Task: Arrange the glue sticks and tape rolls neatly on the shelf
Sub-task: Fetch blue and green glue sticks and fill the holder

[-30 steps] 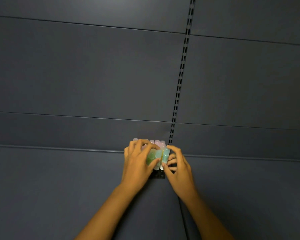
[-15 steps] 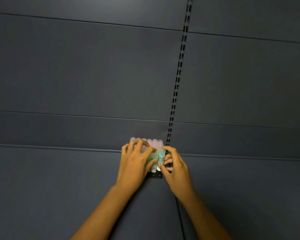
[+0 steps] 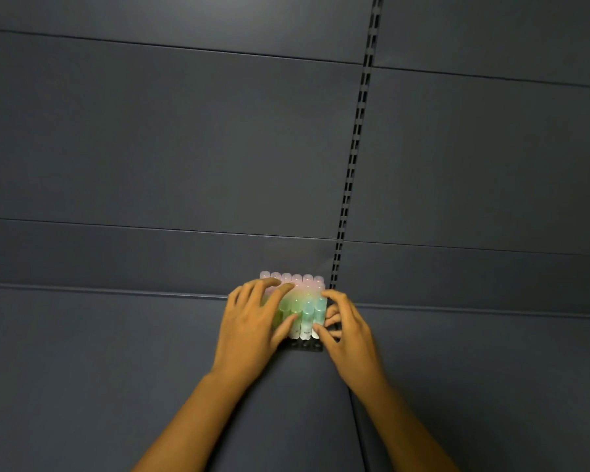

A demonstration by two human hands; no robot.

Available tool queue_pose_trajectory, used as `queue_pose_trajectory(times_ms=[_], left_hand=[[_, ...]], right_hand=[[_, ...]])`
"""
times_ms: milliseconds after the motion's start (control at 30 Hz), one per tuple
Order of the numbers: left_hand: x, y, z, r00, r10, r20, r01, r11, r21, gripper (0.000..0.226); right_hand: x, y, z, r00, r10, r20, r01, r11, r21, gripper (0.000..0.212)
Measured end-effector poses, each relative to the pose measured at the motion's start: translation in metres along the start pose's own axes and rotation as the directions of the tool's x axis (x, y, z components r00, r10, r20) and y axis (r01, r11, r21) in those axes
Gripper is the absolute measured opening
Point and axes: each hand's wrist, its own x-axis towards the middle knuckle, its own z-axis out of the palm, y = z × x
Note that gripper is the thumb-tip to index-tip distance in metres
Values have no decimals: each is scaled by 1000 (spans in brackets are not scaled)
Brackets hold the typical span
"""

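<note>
Looking down on a dark grey shelf (image 3: 116, 386), and behind it the matching back panels (image 3: 150, 148), split by a slotted upright (image 3: 355, 141) running top to bottom right of centre. Both bare forearms come up from the bottom edge and meet just where that upright reaches the shelf. There sits the block of glue sticks (image 3: 304, 308), standing upright, packed tight in rows: pale pink caps at the back against the panel, green and teal ones at the front. The left hand (image 3: 252, 325) is draped over the left part of the block, fingers (image 3: 280, 287) curled across the tops of the rear caps and the thumb pressing the front of a green stick, so it's clasping that side. The right hand (image 3: 348, 332) comes in from the other flank, index finger hooked over the top right corner, thumb on the front of the rightmost teal stick, the other fingers folded against the side. The block is squeezed between the two hands. A dark base shows just under the front row; what it is can't be made out.
</note>
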Motion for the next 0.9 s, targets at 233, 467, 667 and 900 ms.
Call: queue_pose_trajectory(times_ms=[233, 467, 667, 900], left_hand=[[-12, -12, -7, 998, -63, -24, 62, 998, -19, 41], [-17, -15, -24, 991, -118, 63, 123, 989, -82, 45], [-39, -63, -66, 961, -176, 213, 166, 984, 66, 38], [-70, -124, -140, 853, -304, 425, 205, 943, 263, 46]], right_hand=[[0, 2, 1, 999, 35, 33, -33, 998, -57, 56], [-2, -6, -6, 996, 58, 65, -51, 993, -105, 55], [9, -50, -15, 981, -130, -147, 103, 979, -175, 41], [21, -138, 70, 882, -115, 457, 266, 923, -280, 39]])
